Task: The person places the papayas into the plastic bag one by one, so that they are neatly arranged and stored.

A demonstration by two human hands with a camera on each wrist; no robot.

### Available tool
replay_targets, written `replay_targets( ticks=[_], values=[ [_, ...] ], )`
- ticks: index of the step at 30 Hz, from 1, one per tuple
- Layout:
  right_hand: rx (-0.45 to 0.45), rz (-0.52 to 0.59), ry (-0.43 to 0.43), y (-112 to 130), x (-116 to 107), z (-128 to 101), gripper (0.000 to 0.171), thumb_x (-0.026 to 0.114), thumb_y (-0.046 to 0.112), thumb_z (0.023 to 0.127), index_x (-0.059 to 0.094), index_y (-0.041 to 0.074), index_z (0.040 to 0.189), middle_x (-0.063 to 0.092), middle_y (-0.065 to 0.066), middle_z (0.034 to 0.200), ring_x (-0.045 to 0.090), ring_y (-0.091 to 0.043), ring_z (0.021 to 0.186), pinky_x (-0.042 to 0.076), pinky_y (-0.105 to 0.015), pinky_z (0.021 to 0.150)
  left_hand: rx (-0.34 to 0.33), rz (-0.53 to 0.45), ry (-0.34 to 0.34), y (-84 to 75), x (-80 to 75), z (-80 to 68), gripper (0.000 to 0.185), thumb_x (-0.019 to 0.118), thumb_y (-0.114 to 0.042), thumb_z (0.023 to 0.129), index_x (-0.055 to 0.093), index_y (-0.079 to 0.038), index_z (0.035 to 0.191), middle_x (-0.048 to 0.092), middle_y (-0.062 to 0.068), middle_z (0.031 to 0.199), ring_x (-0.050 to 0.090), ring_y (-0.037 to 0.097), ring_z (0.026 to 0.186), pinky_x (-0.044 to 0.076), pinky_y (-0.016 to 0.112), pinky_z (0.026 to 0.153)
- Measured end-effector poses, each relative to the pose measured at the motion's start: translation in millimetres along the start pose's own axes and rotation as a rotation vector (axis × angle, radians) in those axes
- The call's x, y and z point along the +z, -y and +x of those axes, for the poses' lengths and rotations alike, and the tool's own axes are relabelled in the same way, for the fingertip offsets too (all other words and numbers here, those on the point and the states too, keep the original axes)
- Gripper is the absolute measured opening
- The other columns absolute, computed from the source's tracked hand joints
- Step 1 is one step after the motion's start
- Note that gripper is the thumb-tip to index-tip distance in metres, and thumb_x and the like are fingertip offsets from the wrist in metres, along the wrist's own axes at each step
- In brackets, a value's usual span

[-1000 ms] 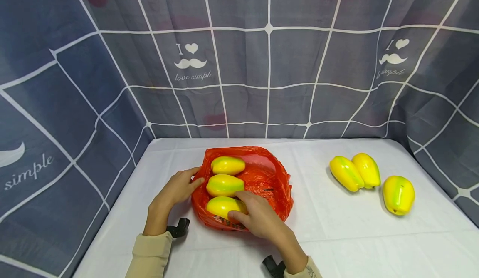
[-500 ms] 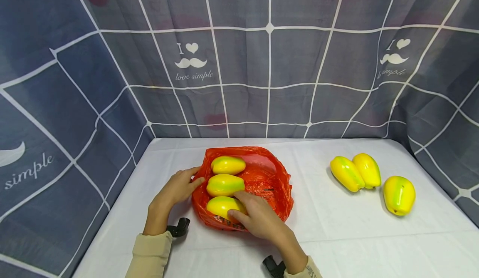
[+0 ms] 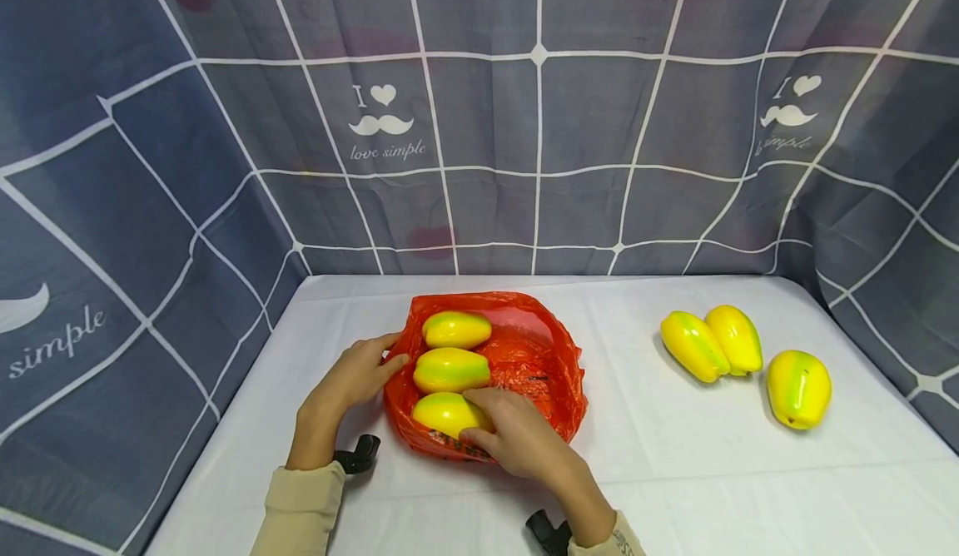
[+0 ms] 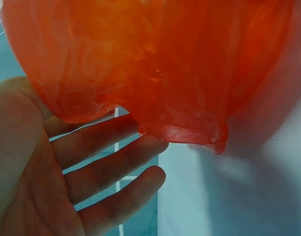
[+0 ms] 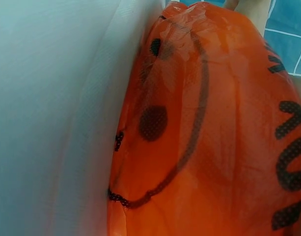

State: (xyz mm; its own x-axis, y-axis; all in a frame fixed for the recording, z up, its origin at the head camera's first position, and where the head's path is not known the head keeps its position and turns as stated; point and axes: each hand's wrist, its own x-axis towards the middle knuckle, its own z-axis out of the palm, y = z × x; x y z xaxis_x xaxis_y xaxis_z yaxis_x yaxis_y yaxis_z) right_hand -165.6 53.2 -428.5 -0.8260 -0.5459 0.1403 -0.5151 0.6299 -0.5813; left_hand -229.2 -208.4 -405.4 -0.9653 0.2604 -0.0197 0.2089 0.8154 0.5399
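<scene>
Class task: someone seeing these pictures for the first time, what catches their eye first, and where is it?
A crinkled orange plastic bag on the white tablecloth holds three yellow-green toy mangoes in a row. The right hand grips the nearest; the left hand touches the bag's edge. Three more mangoes lie far right.

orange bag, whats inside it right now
Three yellow-green mangoes lie in a row inside the orange bag: far mango, middle mango, near mango. The right hand covers part of the near one; anything beneath them is hidden.
</scene>
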Motion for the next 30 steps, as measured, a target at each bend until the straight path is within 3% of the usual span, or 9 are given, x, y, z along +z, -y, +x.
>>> replay_targets(
  ticks=[15,21,30],
  values=[
    [-0.014,-0.069,-0.025,4,-8,-2,0.047,0.071,0.031,0.092,0.059,0.009,0.131,0.064,0.002,0.118,0.06,-0.018,0.111,0.047,-0.04,0.1,0.005,-0.009,0.001,0.7,-0.1,0.3,0.052,0.061,-0.022,0.098,0.05,0.002,0.142,0.059,0.02,0.132,0.058,0.036,0.116,0.042,0.055,0.103],
    [-0.015,-0.099,-0.089,8,-22,-7,0.048,0.072,0.031,0.091,0.061,0.005,0.13,0.064,-0.006,0.125,0.058,-0.025,0.12,0.044,-0.044,0.104,0.013,-0.01,-0.003,-0.5,-0.9,-0.4,0.051,0.061,-0.022,0.098,0.05,0.001,0.142,0.059,0.02,0.132,0.058,0.036,0.116,0.042,0.054,0.103],
    [0.048,0.01,-0.266,-13,-57,-20,0.051,0.075,0.03,0.088,0.064,0.003,0.13,0.065,-0.007,0.127,0.059,-0.026,0.12,0.045,-0.047,0.102,0.005,-0.024,-0.008,-0.1,-1.2,-1.3,0.051,0.062,-0.022,0.098,0.05,0.0,0.142,0.062,0.018,0.128,0.062,0.029,0.101,0.05,0.05,0.095]
  ],
)
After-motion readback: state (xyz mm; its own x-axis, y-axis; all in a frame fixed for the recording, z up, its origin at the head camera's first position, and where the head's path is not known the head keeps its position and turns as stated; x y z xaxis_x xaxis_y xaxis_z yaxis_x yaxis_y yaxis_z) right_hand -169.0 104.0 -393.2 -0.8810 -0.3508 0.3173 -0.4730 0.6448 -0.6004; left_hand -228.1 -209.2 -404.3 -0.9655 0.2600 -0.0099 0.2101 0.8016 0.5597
